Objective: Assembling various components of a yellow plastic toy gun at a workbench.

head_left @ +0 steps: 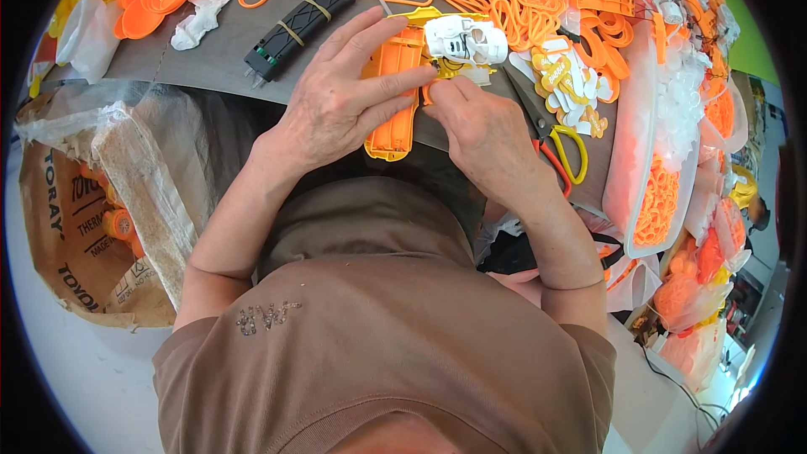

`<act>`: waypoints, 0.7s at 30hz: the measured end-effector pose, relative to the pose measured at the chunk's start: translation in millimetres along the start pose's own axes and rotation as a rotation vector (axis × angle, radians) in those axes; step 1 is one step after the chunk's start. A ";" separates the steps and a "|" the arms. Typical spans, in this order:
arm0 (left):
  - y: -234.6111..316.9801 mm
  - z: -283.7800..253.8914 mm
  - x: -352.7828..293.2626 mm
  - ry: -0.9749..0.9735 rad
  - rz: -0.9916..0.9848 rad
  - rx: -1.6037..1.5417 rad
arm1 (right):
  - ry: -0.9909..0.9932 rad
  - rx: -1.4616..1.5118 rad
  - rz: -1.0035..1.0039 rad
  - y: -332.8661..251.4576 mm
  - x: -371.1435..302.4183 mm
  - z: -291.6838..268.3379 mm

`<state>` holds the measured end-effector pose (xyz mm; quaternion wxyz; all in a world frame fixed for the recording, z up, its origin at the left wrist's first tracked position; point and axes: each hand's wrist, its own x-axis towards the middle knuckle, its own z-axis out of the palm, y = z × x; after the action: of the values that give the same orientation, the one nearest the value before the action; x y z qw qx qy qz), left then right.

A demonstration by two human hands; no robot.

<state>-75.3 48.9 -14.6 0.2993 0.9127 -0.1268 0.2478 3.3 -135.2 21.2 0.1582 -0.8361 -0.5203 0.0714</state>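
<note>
Fingers spread, a worker's left hand [332, 101] reaches across an orange-and-yellow plastic housing [391, 130] at the table's [197, 67] near edge. Just below a white plastic unit [465, 40], the right hand [490, 130] curls, its fingertips bunched, any pinched part hidden.

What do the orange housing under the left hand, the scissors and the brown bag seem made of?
Orange housing: probably moulded plastic, with shiny highlights along its smooth ridges.
Scissors: dark blades likely metal, being thin and tapered; yellow and red handles look like smooth plastic.
Brown bag: perhaps heavy paper, matte and printed, with creased, ragged edges.
</note>
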 end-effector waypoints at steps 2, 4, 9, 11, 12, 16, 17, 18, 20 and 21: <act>3.1 0.0 -0.2 0.000 0.004 0.065 | 0.021 0.204 -0.044 5.2 2.6 1.3; 5.2 0.8 0.1 -0.003 0.003 0.074 | -0.003 0.228 -0.050 8.5 2.2 -0.4; 7.7 6.0 -2.4 0.032 0.000 0.065 | -0.065 0.069 -0.068 5.2 2.2 -1.6; 5.7 6.9 -6.9 0.044 -0.017 0.068 | -0.062 0.184 -0.041 2.0 6.6 0.1; 7.7 7.6 -3.5 0.048 -0.003 0.059 | -0.049 0.189 -0.043 2.5 3.1 0.4; 5.1 9.4 -1.0 0.058 0.038 0.055 | -0.037 0.006 0.006 -1.1 -1.8 4.1; 5.7 6.7 -1.2 0.058 0.044 0.057 | -0.059 -0.030 0.010 -2.5 -0.9 4.0; 7.6 2.9 -0.9 0.074 0.033 0.087 | -0.052 -0.035 0.014 -2.8 -0.8 2.9; 6.7 -7.8 0.8 0.177 -0.055 0.134 | -0.101 -0.020 0.035 -2.3 -1.4 0.6; 4.6 -18.0 0.6 0.266 -0.134 0.151 | -0.094 -0.024 0.040 -5.6 -3.4 -0.5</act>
<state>-83.3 56.2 0.5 0.2600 0.8981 -0.0058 0.3548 -2.9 -136.0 23.4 0.1223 -0.8440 -0.5111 0.1076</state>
